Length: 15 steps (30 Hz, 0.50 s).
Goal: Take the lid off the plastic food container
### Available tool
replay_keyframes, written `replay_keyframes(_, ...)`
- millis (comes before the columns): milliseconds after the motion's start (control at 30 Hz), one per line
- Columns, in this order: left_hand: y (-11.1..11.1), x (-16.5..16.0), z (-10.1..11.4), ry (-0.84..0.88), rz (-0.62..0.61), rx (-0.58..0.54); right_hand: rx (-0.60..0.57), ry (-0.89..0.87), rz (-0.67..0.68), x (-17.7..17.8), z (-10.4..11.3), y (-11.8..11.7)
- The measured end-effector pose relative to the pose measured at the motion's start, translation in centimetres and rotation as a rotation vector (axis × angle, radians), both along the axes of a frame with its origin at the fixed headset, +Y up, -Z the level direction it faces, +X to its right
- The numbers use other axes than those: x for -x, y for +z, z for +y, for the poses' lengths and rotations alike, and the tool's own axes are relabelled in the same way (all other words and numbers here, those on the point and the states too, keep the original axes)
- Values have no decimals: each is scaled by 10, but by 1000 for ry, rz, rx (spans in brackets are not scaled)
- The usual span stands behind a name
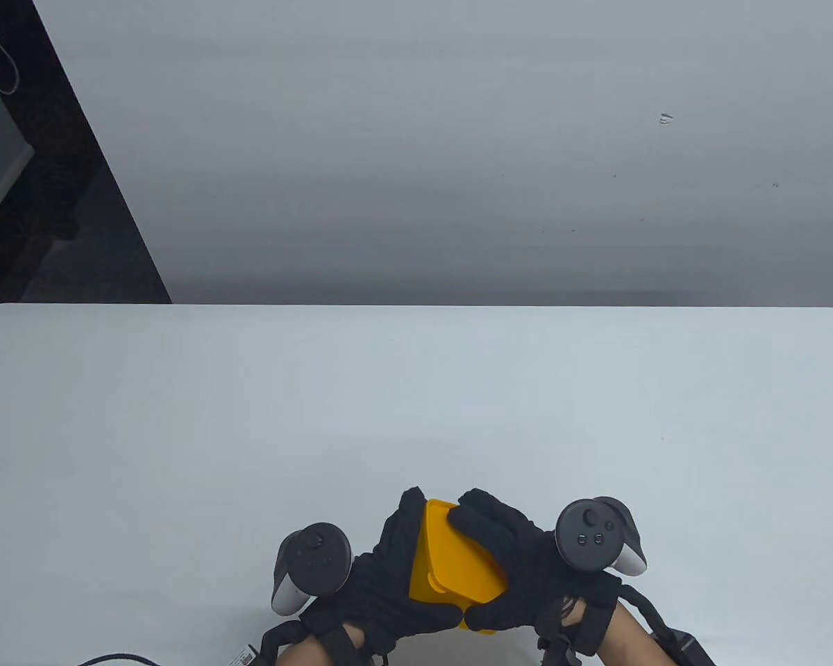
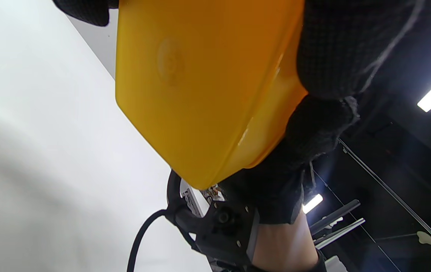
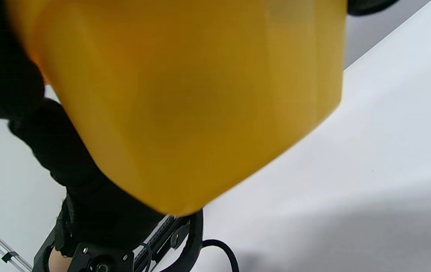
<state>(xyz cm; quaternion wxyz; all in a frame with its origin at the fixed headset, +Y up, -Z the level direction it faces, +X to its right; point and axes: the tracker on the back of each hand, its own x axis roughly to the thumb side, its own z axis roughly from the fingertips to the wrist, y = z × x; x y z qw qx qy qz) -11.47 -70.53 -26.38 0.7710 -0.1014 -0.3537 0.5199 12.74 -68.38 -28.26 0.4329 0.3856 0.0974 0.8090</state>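
Note:
A yellow plastic food container (image 1: 451, 565) with its yellow lid on is held above the white table (image 1: 416, 402) near the front edge, tilted. My left hand (image 1: 389, 576) grips its left side, fingers wrapped around the far end. My right hand (image 1: 510, 555) grips its right side, fingers lying over the lid and thumb at the near edge. In the left wrist view the container's underside (image 2: 204, 87) fills the top, with my right hand (image 2: 328, 56) on it. In the right wrist view the container (image 3: 196, 98) is close and blurred, with my left hand (image 3: 68, 151) behind it.
A black cable (image 1: 118, 659) lies at the table's front left corner. A grey wall stands behind the table's far edge. A dark gap runs along the far left.

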Motion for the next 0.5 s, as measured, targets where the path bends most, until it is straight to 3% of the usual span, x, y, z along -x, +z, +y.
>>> replay_keyframes(167,-4,7,0,-23,109,-28,-150,98,-79,-1,11,5)
replay_keyframes(300,-2,5,-1,-98,173,-74,-77,28,-42,8,10,10)
replay_keyframes(500,4,-8,-2,-273,259,-173,-276,118,-196,23,9,20)
